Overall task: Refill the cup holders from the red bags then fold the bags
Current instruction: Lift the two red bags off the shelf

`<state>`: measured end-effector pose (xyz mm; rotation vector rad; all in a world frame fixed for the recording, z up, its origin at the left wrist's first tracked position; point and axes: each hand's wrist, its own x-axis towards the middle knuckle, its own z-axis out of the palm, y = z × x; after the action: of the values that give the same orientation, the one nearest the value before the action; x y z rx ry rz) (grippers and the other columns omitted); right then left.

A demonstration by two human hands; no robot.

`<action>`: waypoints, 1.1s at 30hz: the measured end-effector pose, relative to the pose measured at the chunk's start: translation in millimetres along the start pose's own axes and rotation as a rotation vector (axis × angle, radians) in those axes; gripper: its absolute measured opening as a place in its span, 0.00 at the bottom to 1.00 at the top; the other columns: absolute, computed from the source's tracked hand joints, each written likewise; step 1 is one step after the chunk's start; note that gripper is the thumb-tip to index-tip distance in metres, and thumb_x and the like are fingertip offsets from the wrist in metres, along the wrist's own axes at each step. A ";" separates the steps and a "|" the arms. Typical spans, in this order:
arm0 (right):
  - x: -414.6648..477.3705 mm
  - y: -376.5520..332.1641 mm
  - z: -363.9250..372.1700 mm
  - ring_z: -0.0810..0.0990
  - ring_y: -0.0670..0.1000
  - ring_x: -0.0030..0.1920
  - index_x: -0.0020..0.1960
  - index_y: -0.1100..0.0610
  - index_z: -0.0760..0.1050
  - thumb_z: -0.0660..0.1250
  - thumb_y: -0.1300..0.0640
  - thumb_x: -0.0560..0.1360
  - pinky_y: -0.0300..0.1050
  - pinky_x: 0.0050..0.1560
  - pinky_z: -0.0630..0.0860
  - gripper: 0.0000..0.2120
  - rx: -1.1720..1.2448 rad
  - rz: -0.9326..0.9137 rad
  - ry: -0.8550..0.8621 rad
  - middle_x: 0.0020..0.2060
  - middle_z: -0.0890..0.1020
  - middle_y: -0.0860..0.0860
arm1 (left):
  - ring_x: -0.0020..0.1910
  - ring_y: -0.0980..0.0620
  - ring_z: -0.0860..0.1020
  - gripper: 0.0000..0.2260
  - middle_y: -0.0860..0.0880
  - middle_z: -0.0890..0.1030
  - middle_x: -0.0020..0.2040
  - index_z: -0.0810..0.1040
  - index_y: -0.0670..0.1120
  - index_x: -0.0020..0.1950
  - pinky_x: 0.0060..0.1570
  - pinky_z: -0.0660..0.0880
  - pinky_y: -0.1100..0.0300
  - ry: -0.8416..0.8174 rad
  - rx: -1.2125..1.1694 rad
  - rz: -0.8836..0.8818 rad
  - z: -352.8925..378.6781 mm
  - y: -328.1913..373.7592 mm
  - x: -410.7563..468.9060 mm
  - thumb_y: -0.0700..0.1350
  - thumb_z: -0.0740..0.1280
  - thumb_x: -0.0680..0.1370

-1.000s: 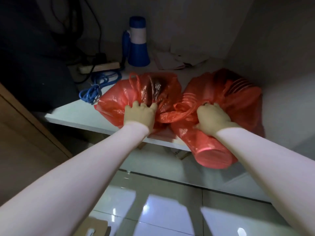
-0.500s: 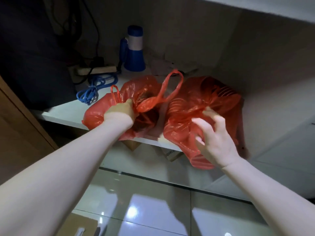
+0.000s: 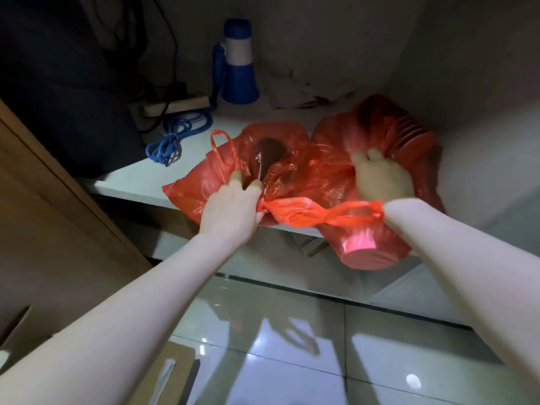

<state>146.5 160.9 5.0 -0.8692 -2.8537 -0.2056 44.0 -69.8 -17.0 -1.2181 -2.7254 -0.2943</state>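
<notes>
Two red plastic bags lie side by side on a white shelf. My left hand grips the gathered plastic of the left bag, which has something dark inside. A twisted handle of red plastic stretches from that hand across to my right wrist and loops round it. My right hand grips the top of the right bag. That bag holds stacked cups; one stack hangs over the shelf's front edge, and cup rims show at its back.
A blue and white megaphone stands at the back of the shelf. Beside it lie a power strip and a coiled blue cable. Walls close in at the right and back. Glossy floor tiles lie below.
My right hand has gone from hovering with spread fingers to gripping the right bag. The handle that stood up between the bags is now pulled taut across my right wrist.
</notes>
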 end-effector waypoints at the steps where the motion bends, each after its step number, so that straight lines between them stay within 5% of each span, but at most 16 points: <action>1: -4.2 -0.1 -8.7 0.76 0.66 0.55 0.67 0.56 0.65 0.53 0.63 0.78 0.55 0.49 0.72 0.18 0.001 0.000 -0.005 0.60 0.72 0.60 | 0.44 0.40 0.76 0.17 0.42 0.70 0.54 0.71 0.45 0.59 0.36 0.67 0.53 0.024 -0.004 0.010 -5.2 2.7 -5.6 0.51 0.68 0.75; 8: -77.7 16.6 -74.6 0.79 0.65 0.44 0.56 0.56 0.66 0.53 0.61 0.79 0.50 0.35 0.63 0.08 0.023 -0.128 0.158 0.51 0.73 0.58 | 0.40 0.40 0.76 0.16 0.43 0.73 0.52 0.73 0.43 0.52 0.28 0.68 0.55 0.195 -0.129 0.130 -68.1 23.5 -36.7 0.42 0.74 0.68; 11: -109.8 13.6 -114.9 0.77 0.65 0.40 0.53 0.56 0.66 0.52 0.56 0.79 0.51 0.34 0.60 0.06 0.163 -0.095 0.218 0.47 0.71 0.57 | 0.43 0.38 0.76 0.09 0.41 0.74 0.52 0.73 0.41 0.51 0.30 0.71 0.50 0.219 -0.115 0.175 -94.3 40.8 -54.7 0.41 0.69 0.73; 15: -172.6 23.2 -148.2 0.77 0.64 0.46 0.51 0.54 0.62 0.50 0.57 0.80 0.51 0.38 0.62 0.03 0.199 -0.039 0.110 0.50 0.73 0.56 | 0.47 0.39 0.74 0.05 0.41 0.74 0.49 0.75 0.40 0.52 0.44 0.72 0.43 0.196 -0.189 0.206 -124.6 68.7 -97.3 0.39 0.64 0.77; 21: -273.4 49.9 -185.3 0.72 0.52 0.55 0.52 0.52 0.66 0.50 0.55 0.81 0.48 0.38 0.68 0.07 0.106 0.039 0.184 0.51 0.74 0.49 | 0.40 0.40 0.76 0.07 0.43 0.77 0.41 0.79 0.41 0.46 0.40 0.75 0.47 0.379 -0.105 0.455 -179.7 128.7 -152.0 0.35 0.71 0.69; 28: -340.2 124.3 -254.1 0.72 0.60 0.46 0.47 0.62 0.75 0.62 0.65 0.75 0.56 0.44 0.71 0.03 0.151 0.134 0.380 0.43 0.78 0.58 | 0.50 0.39 0.79 0.13 0.41 0.80 0.50 0.79 0.39 0.55 0.49 0.76 0.46 0.488 -0.214 0.658 -234.5 222.9 -152.5 0.35 0.68 0.71; 33: -347.9 181.5 -293.5 0.75 0.63 0.40 0.43 0.65 0.76 0.62 0.67 0.70 0.59 0.38 0.75 0.05 0.079 0.206 0.531 0.37 0.78 0.61 | 0.51 0.40 0.77 0.17 0.42 0.78 0.55 0.76 0.41 0.61 0.50 0.74 0.46 0.459 -0.311 0.720 -252.3 294.6 -118.4 0.36 0.65 0.72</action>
<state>564.5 70.7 244.2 -0.9207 -2.2538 -0.2526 355.2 -22.0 238.6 -1.8311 -1.7619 -0.7926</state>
